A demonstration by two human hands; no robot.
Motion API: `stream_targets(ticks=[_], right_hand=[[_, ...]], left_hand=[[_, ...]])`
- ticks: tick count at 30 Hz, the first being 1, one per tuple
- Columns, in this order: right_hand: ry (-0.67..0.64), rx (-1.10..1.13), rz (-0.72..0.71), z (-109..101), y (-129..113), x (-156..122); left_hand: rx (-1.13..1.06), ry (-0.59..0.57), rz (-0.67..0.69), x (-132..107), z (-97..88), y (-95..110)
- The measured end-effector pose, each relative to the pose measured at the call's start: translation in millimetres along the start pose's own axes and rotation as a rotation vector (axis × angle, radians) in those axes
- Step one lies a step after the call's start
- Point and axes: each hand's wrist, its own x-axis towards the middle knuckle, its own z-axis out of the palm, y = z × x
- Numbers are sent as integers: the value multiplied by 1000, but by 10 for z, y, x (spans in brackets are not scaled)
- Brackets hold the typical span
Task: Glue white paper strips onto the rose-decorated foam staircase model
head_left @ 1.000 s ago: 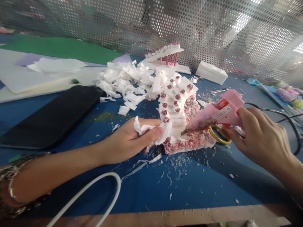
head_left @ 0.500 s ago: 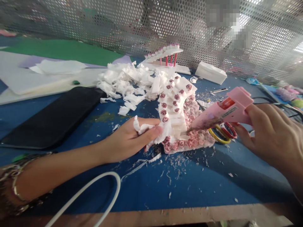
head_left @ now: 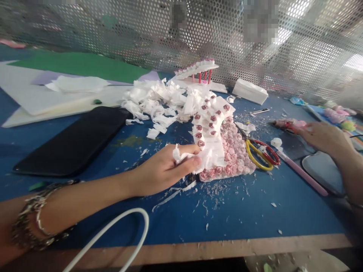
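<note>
My left hand point(head_left: 164, 170) is closed on a scrap of white tissue point(head_left: 184, 155) and presses it against the near left edge of a craft piece point(head_left: 224, 151), a white stepped form covered with small pink paper roses. Out at the far right, my right hand point(head_left: 326, 138) has its fingers on a pink glue gun point(head_left: 287, 124) that lies low over the table; hand and gun are smeared by motion. Red and yellow scissors point(head_left: 262, 153) lie between the craft piece and that hand.
A black slab point(head_left: 76, 139) lies at left, shredded tissue point(head_left: 155, 100) behind the craft piece. A small stair model point(head_left: 198, 70) and a tissue pack point(head_left: 249, 90) stand by the perforated screen point(head_left: 141, 34). A pink stick point(head_left: 302, 174) lies right, a white cable point(head_left: 119, 230) loops near.
My right hand has carried the glue gun away from the craft piece, to the right and down toward the table. The scissors now show fully. My left hand has stayed on the tissue.
</note>
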Motion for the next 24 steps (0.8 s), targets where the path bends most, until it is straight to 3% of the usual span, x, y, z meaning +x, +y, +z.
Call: stream_targets(ticks=[3, 7, 9, 11, 16, 24], right_hand=[[95, -81, 8, -253, -532, -70], [-79, 389, -445, -605, -1523, -308], [-154, 612, -582, -708, -1914, -429], [-193, 754, -628, -752, -2156, -489], [-296, 948, -561, -730, -2301, -393], [-226, 899, -586, -738, -2241, -353]], left_hand=[[52, -24, 55, -2, 1, -25], [108, 3, 150, -8, 5, -3], [123, 11, 167, -11, 7, 27], [130, 14, 177, -15, 7, 55], [109, 47, 141, -25, 11, 69], [-44, 71, 59, -24, 16, 52]])
